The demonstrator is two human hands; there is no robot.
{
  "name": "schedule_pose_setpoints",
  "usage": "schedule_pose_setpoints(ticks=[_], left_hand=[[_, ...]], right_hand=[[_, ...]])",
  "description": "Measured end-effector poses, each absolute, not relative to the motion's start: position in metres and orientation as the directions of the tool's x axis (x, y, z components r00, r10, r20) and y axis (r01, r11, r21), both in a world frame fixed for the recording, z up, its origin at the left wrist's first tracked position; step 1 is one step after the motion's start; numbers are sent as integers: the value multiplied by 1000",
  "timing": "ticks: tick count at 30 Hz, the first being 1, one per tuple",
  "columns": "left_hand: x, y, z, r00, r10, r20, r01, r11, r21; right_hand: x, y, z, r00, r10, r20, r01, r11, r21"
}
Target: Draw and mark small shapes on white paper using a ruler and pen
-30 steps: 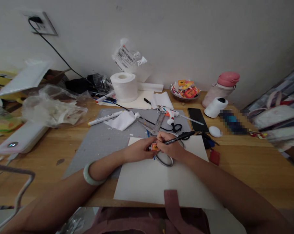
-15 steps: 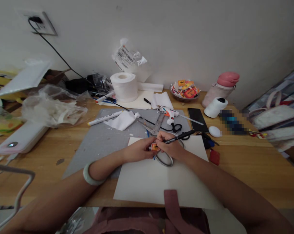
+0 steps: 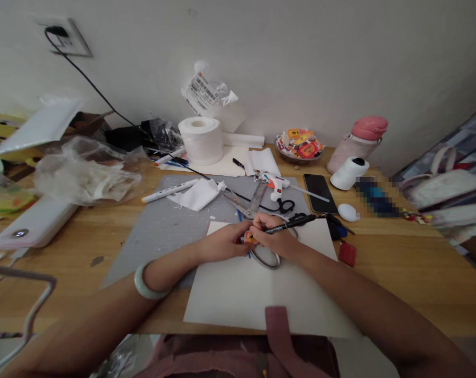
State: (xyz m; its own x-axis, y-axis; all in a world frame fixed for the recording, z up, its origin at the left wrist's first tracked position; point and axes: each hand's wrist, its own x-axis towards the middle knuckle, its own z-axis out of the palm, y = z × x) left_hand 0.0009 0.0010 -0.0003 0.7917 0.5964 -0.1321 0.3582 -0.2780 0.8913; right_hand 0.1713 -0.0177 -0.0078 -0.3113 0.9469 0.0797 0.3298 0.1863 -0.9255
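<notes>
Between my hands is a small orange-and-yellow piece (image 3: 249, 238), mostly hidden by fingers. My left hand (image 3: 227, 242) pinches it from the left, over the white paper (image 3: 238, 294). My right hand (image 3: 278, 240) grips a black marker pen (image 3: 291, 224), its back end pointing right and its tip at the small piece. Under and beside my right hand lie scissors, with a grey handle loop (image 3: 267, 261) showing on the paper. A metal ruler-like tool (image 3: 256, 199) rests just beyond my hands on the grey cutting mat (image 3: 155, 236).
A glue gun (image 3: 276, 186) lies on the mat's far side, near small black scissors (image 3: 287, 206). Behind stand a paper roll (image 3: 202, 142) and a bowl of colourful pieces (image 3: 301, 147). A phone (image 3: 320, 193), thread cone (image 3: 348, 173) and pink-lidded bottle (image 3: 356, 142) are rightward; plastic bags (image 3: 84, 173) lie left.
The marker pen in my right hand has tilted slightly, its back end now a little lower. My left hand and the small piece stay nearly in place.
</notes>
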Motion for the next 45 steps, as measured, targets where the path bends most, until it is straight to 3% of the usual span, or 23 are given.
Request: schedule_pose_setpoints(ticks=[45], left_hand=[[0, 2, -1, 791, 603, -100, 378, -353, 856]], right_hand=[[172, -17, -10, -318, 939, 128, 386, 251, -887]])
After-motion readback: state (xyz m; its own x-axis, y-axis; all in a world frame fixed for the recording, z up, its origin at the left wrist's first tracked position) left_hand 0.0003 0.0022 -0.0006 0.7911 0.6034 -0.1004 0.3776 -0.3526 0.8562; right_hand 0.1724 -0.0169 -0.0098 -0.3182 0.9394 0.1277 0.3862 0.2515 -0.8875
